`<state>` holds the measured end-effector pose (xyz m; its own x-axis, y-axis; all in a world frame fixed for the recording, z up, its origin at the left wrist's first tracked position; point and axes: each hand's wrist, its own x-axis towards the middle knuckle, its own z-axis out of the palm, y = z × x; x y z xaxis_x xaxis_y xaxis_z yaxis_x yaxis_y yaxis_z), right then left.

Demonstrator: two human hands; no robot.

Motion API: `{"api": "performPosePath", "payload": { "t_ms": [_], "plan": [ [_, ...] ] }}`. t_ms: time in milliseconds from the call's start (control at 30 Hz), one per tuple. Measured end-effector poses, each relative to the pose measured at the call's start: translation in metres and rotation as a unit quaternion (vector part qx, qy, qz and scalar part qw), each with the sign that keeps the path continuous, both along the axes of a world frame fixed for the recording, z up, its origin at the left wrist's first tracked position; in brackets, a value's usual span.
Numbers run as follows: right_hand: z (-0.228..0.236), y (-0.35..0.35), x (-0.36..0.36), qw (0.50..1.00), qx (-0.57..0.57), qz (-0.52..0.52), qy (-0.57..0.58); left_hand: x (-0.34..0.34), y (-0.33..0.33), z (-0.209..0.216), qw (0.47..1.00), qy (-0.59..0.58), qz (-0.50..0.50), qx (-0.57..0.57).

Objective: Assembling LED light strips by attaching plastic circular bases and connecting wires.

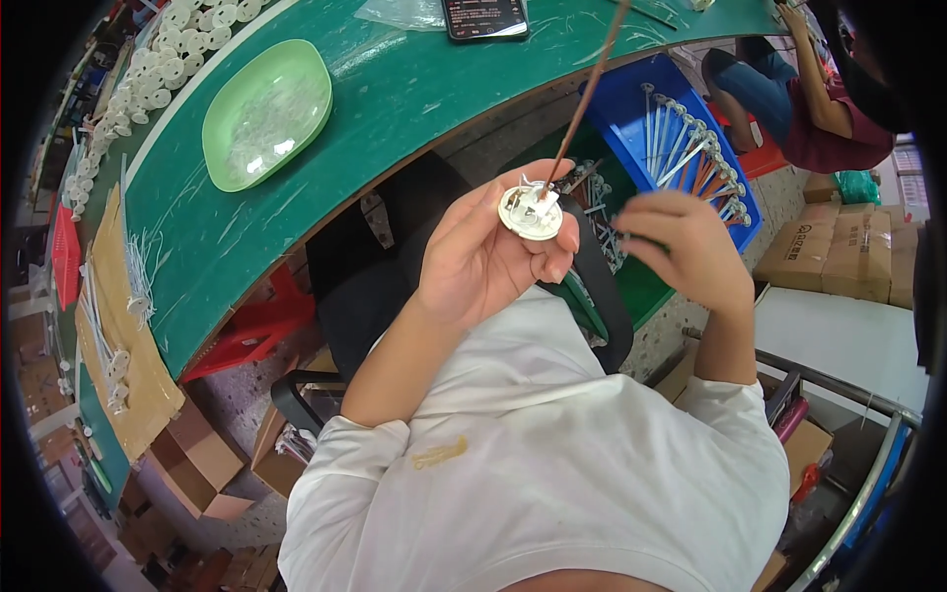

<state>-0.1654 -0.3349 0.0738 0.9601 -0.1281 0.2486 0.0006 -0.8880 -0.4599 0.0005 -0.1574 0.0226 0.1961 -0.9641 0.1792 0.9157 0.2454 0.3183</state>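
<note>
My left hand point(478, 247) is raised in front of my body, its fingers and thumb closed around a round white plastic piece point(534, 229) with small raised parts on its face. A long thin brown rod point(584, 104) stands up from the middle of that piece and runs out past the top edge. To the right, my right hand point(689, 247) is apart from the piece, near the bins. Motion blurs its fingers, so whether they hold anything cannot be made out.
Ahead, a green table point(395, 109) carries a light green bowl point(318, 123) of small clear pieces, a phone point(485, 18) and many white discs point(173, 69). A blue bin point(619, 99) holds several disc-ended rods. Cardboard boxes point(853, 252) and another person point(829, 109) are at right.
</note>
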Motion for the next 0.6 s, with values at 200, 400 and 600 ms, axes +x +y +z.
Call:
{"api": "performPosePath", "payload": {
  "t_ms": [200, 400, 600],
  "plan": [
    [0.014, 0.014, 0.046, 0.942, 0.168, 0.143, -0.252, -0.003, -0.003, -0.003, 0.993, 0.063, -0.086, -0.048],
    [0.008, 0.015, 0.056, 0.938, 0.187, 0.179, -0.233, -0.01, -0.004, -0.006, 0.994, 0.049, -0.076, -0.056],
    [0.003, 0.019, 0.053, 0.933, 0.057, 0.159, -0.317, -0.014, -0.002, 0.016, 1.0, -0.027, -0.013, 0.01]
  ]
}}
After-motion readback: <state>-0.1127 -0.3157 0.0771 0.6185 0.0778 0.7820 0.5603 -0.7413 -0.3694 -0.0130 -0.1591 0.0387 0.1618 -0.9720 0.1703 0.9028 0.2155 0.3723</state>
